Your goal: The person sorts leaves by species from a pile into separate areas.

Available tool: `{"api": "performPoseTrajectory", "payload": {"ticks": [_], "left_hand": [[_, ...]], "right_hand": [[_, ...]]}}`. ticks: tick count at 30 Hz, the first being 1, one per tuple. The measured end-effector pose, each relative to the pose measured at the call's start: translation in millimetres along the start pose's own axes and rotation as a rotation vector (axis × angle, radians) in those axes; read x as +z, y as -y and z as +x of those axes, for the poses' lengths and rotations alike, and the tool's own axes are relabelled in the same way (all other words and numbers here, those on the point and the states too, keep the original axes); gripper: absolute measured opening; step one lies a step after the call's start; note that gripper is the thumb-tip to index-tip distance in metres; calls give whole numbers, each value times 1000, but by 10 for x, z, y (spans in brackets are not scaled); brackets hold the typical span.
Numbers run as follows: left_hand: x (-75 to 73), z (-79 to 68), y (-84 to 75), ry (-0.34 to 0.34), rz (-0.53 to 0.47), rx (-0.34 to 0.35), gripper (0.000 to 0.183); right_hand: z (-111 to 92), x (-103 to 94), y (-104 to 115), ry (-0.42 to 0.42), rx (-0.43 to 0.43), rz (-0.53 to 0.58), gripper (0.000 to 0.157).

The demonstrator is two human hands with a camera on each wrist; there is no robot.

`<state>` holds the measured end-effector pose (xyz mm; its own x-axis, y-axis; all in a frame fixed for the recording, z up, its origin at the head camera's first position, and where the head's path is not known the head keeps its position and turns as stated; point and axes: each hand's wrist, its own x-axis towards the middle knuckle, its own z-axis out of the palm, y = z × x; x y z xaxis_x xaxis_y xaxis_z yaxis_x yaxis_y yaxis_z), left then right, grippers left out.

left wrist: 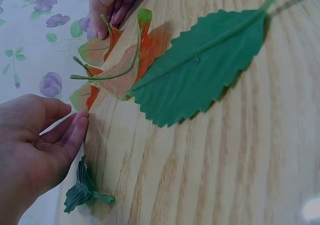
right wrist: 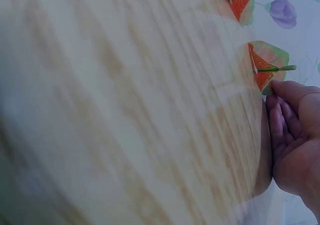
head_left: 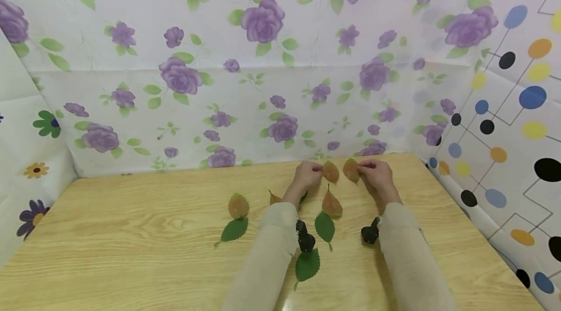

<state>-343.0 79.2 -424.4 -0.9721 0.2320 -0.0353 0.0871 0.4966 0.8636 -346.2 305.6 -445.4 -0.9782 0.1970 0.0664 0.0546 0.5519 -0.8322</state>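
Near the table's back edge, my left hand (head_left: 308, 174) pinches the side of an orange-green leaf (head_left: 330, 172) with its fingertips. To its right my right hand (head_left: 378, 174) holds a second orange-green leaf (head_left: 351, 170) by its right edge, between thumb and fingers. The right wrist view shows that leaf's short green stem (right wrist: 285, 68) pointing toward the backdrop. Just in front of both hands lies another orange leaf (head_left: 332, 205), its stem pointing back, with a serrated green leaf (head_left: 325, 227) touching its front end. A dark green leaf (head_left: 303, 197) is mostly hidden behind my left wrist.
On the left, an orange-green leaf (head_left: 238, 205) meets a green leaf (head_left: 234, 229). Part of an orange leaf (head_left: 274, 198) shows beside my left forearm. Another green leaf (head_left: 308, 265) lies nearer me. Flowered cloth (head_left: 263, 106) hangs behind the wooden table (head_left: 131, 243); dotted cloth (head_left: 504, 155) borders the right.
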Motion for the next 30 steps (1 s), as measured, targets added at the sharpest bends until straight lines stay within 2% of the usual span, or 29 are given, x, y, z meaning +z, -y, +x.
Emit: {"api": "performPoseTrajectory", "payload": {"ticks": [15,24,30], "left_hand": [[-107,-73,-48,110,15,14,35],[-268,-192,-207,168,90,159,33],[-433,-303,-282,218,195,256,33]], "right_hand": [[-6,2,-10,-15,1,-11,25],[-20,-10,4,-10,-12,-9,26],[-40,6,-5,-3,-8,-9,27]]}}
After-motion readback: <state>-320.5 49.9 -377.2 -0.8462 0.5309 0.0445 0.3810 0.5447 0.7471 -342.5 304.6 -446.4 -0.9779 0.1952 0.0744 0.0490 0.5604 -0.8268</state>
